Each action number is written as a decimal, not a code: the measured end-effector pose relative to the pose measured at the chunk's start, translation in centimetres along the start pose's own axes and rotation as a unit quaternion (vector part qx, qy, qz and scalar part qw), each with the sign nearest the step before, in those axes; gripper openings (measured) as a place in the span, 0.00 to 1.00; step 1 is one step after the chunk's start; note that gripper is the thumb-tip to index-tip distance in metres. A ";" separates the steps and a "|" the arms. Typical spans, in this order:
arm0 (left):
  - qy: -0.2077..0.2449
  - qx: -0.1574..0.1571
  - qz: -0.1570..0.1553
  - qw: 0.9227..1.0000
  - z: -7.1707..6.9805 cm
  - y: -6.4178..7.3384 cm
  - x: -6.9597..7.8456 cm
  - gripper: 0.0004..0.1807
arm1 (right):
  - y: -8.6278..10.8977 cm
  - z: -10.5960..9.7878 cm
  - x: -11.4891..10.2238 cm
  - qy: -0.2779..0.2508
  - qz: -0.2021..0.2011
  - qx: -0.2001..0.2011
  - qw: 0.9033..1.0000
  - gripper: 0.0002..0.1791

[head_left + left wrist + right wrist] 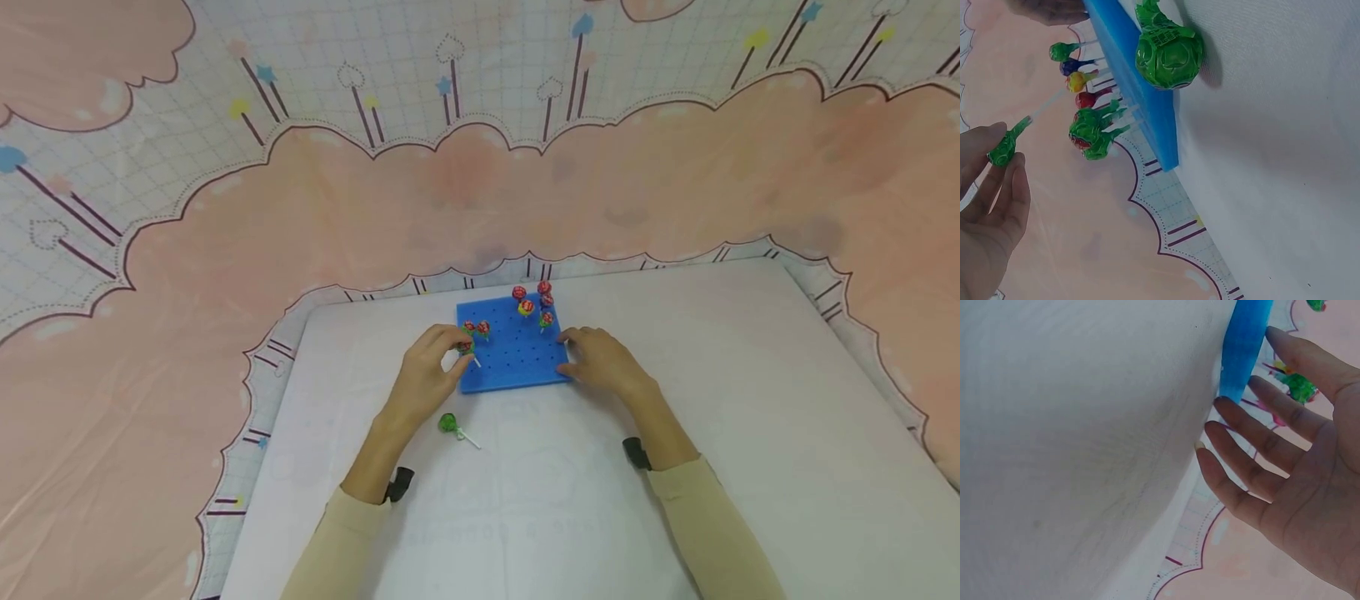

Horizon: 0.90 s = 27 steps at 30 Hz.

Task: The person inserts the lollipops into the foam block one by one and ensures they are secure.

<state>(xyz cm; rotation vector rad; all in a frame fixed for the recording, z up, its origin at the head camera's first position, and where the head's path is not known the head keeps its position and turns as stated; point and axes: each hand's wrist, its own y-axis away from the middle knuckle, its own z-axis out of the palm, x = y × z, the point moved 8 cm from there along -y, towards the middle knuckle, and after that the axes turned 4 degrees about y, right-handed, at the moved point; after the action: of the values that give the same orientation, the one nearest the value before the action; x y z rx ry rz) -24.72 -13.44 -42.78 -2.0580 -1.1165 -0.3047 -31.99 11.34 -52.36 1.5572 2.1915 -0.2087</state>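
A blue board with rows of small holes lies on the white table. My left hand pinches a green-wrapped lollipop by its head over the board's left side, its white stick slanting down toward the board. Two lollipops stand upright just beyond those fingers. Along the board's right edge my right hand rests its fingertips, fingers spread and slightly bent. Several lollipops with red, yellow and green wrappers stand at the far right of the board, among them a yellow one.
Another green lollipop lies on its side on the white table, in front of the board and beside the left forearm. A pink patterned cloth hangs behind the table and runs down its sides.
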 end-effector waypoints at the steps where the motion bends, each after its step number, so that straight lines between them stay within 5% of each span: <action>1: -0.003 -0.002 0.004 1.000 0.1 -0.1 0.1 0.17 | 0.0 0.0 0.0 -0.001 0.001 0.000 1.000 0.30; 27: -0.071 -0.023 0.023 0.997 3.4 -2.0 -1.4 0.13 | 0.1 -0.2 -0.3 0.005 -0.006 -0.005 1.000 0.31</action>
<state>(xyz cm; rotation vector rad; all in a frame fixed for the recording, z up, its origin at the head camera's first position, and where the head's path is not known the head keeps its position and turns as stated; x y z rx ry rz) -27.58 -11.20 -44.79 -2.1703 -1.1528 -0.1639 -31.82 11.18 -52.03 1.5441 2.2076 -0.1941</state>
